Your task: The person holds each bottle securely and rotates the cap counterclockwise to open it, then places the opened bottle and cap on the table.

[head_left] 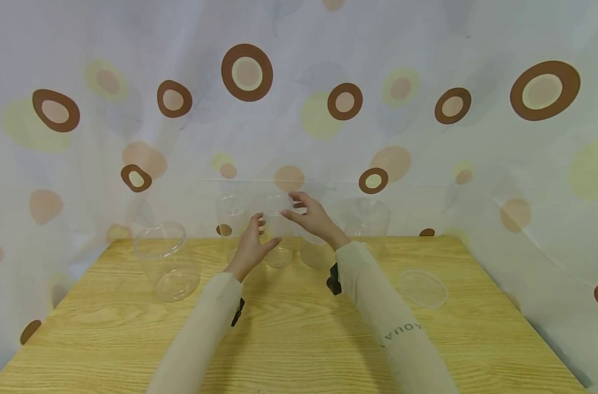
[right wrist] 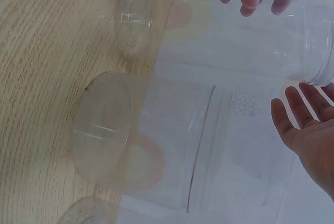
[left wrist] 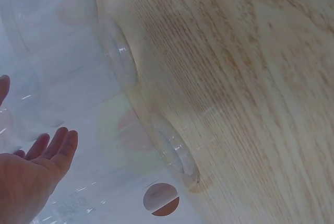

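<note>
A tall clear plastic jar (head_left: 279, 254) stands upright near the back of the table, between my two hands. My left hand (head_left: 252, 249) is at its left side, fingers spread and loosely bent. On the other side, my right hand (head_left: 315, 216) has its fingertips close to the upper rim. In the right wrist view, fingertips of the left hand lie along the tall jar (right wrist: 235, 36), and those of the right hand (right wrist: 318, 135) are by its mouth. Whether they touch it I cannot tell. Neither hand grips anything.
Another tall clear jar (head_left: 231, 210) stands left of the hands, a shorter clear jar (right wrist: 162, 135) to the right. Farther out are a wide clear container (head_left: 368, 219) at right and a tilted-looking clear tub (head_left: 161, 254) at left. A round clear lid (head_left: 424, 288) lies on the wooden table (head_left: 279, 350).
</note>
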Demonstrator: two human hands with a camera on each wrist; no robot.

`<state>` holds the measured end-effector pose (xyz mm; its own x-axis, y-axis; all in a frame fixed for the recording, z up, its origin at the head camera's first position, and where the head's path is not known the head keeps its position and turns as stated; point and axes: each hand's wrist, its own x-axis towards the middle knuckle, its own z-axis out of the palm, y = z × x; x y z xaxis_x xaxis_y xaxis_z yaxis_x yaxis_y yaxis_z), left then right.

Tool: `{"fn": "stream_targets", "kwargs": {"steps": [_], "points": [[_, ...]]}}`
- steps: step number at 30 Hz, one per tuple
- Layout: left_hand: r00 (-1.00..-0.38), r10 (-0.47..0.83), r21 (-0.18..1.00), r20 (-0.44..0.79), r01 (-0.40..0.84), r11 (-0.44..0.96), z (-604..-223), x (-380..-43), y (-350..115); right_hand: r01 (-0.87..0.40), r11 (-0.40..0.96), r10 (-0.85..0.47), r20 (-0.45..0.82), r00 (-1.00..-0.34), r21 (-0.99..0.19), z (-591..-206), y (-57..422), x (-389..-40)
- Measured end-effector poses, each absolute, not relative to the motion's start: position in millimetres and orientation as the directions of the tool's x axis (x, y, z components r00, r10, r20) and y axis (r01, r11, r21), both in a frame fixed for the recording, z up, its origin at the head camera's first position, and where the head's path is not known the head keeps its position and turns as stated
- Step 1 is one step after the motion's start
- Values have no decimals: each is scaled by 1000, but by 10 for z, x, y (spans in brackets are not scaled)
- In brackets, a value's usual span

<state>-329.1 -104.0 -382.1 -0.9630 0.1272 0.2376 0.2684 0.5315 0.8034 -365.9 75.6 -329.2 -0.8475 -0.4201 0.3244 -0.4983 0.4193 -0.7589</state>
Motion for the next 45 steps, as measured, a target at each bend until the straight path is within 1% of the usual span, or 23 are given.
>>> {"fn": "stream_targets", "kwargs": {"steps": [7, 13, 20, 24, 29, 35, 39, 45], "points": [[-959, 125, 810, 255, 282, 514, -3825, -3297, -1042, -487, 418, -401, 325, -856, -767, -3274, 755, -3631], [-948, 135, 806, 289, 317, 499, -3808, -3250, -1058, -489, 391, -421, 321, -848, -780, -3253, 803, -3587], [-931, 222, 815, 290, 362, 453, -3765, -3168, -1103, -486, 391, -447, 300, -843, -782, -3193, 864, -3513], [-923, 266, 823, 277, 371, 430, -3737, -3106, -1135, -510, 387, -480, 305, -823, -768, -3131, 902, -3422], [-906, 307, 837, 290, 396, 377, -3705, -3013, -1154, -538, 399, -520, 301, -800, -743, -3074, 939, -3309], [-893, 348, 856, 287, 402, 325, -3657, -2872, -1165, -558, 370, -562, 300, -771, -743, -3015, 982, -3181], [-881, 380, 859, 282, 409, 309, -3638, -2791, -1163, -578, 355, -568, 322, -758, -735, -2978, 1012, -3090], [-848, 418, 844, 326, 460, 276, -3673, -2713, -1125, -588, 347, -546, 353, -760, -730, -2968, 1043, -2963]]}}
